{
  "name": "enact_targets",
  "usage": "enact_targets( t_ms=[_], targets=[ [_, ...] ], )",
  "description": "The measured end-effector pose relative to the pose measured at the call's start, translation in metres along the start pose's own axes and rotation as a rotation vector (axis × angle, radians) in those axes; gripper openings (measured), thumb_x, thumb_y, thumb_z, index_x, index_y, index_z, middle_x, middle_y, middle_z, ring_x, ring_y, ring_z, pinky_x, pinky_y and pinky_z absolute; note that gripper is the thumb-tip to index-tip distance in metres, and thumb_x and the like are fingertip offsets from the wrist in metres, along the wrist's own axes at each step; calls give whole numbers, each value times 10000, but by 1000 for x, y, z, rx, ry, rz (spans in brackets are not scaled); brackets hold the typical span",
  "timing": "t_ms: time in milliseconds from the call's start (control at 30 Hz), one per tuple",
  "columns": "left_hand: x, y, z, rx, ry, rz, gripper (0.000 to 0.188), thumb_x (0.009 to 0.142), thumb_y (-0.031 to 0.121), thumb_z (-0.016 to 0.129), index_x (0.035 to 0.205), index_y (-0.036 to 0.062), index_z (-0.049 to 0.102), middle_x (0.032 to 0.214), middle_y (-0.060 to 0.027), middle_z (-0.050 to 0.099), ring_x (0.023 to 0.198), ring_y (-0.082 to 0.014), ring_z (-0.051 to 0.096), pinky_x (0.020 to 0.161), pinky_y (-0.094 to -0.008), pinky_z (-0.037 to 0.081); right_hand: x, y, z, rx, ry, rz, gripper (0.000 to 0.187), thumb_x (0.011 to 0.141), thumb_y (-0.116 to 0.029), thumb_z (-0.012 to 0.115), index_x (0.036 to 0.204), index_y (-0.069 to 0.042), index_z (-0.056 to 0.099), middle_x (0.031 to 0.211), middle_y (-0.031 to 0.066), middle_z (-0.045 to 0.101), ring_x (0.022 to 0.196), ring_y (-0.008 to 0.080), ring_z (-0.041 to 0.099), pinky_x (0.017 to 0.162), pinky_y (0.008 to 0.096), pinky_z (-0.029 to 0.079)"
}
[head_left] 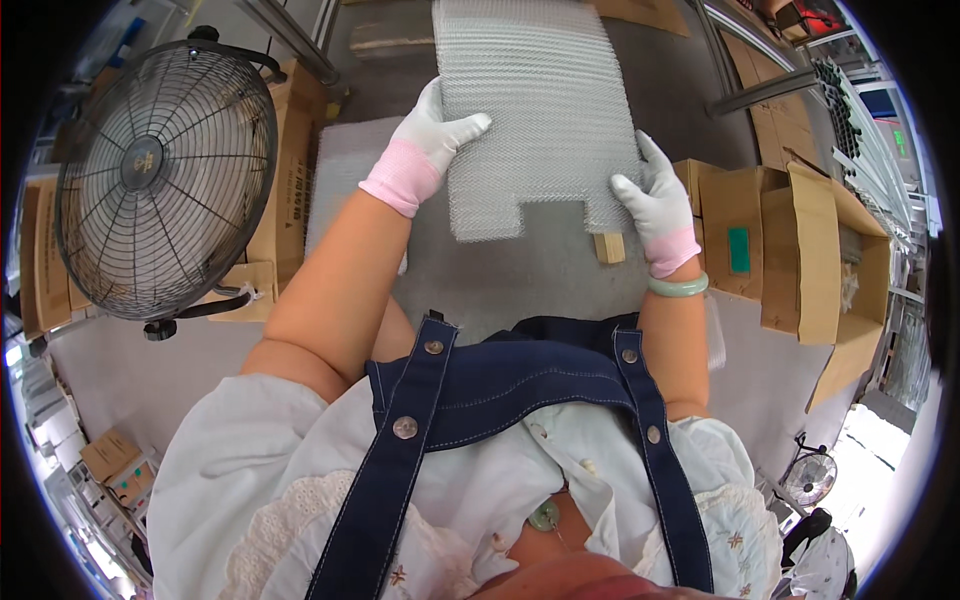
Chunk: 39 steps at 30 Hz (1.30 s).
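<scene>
A silvery metal mesh sheet (535,110) with a notched lower edge lies on the grey work surface (540,275) in front of me. My left hand (432,135), in a white glove with a pink cuff, grips the sheet's left edge, thumb on top. My right hand (655,200), gloved the same way and with a pale green bangle (677,287) on the wrist, holds the sheet's lower right corner. A small wooden block (609,247) sits just below the notch, beside my right hand.
A large black floor fan (165,175) stands at the left, with cardboard boxes (290,170) behind it. Open cardboard boxes (800,250) line the right side. A second mesh sheet (345,175) lies under my left forearm. Metal rails (765,90) run at the upper right.
</scene>
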<state>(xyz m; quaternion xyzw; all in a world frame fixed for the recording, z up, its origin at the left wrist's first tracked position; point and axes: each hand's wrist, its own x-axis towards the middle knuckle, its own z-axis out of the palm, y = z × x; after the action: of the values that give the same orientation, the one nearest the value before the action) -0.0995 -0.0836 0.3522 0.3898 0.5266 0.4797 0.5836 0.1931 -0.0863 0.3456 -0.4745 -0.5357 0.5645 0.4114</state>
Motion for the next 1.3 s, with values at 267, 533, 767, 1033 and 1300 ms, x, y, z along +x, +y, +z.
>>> enact_targets(
  t_ms=[267,533,767,1033,1300],
  targets=[
    [9,5,-17,-196,-192,189,854,861,68,735,1534,-44,221,1460,-161,456,1335,-237,460,1132,-365,376,1,-7,-9,268,-25,209,777,956,-201,665,1516,100,219,1347,197,534,1228,242,534,1075,366,412],
    [-3,5,11,689,-277,151,898,835,201,742,1530,-8,212,1414,-266,499,1327,-372,488,1120,-396,391,6,2,7,53,355,-31,763,964,-217,660,1500,117,232,1467,227,429,1323,267,456,1124,364,360],
    [-7,-7,12,407,-285,145,814,894,167,687,1535,-15,219,1451,-185,472,1345,-264,464,1135,-371,356,1,2,26,-242,471,-68,731,941,-184,679,1476,114,280,1421,229,476,1297,277,481,1111,364,377],
    [1,-41,20,176,-191,26,643,965,153,630,1483,-56,311,1437,-157,485,1303,-218,484,1105,-345,383,9,32,19,-424,549,-117,842,872,-220,749,1472,133,276,1411,304,480,1321,357,485,1126,383,366],
    [53,-153,-4,292,-100,-202,611,960,161,643,1450,-75,363,1344,-170,574,1239,-232,549,1074,-357,423,26,122,25,-338,536,101,783,907,-163,701,1488,124,262,1422,281,486,1306,328,502,1111,373,383]
  ],
)
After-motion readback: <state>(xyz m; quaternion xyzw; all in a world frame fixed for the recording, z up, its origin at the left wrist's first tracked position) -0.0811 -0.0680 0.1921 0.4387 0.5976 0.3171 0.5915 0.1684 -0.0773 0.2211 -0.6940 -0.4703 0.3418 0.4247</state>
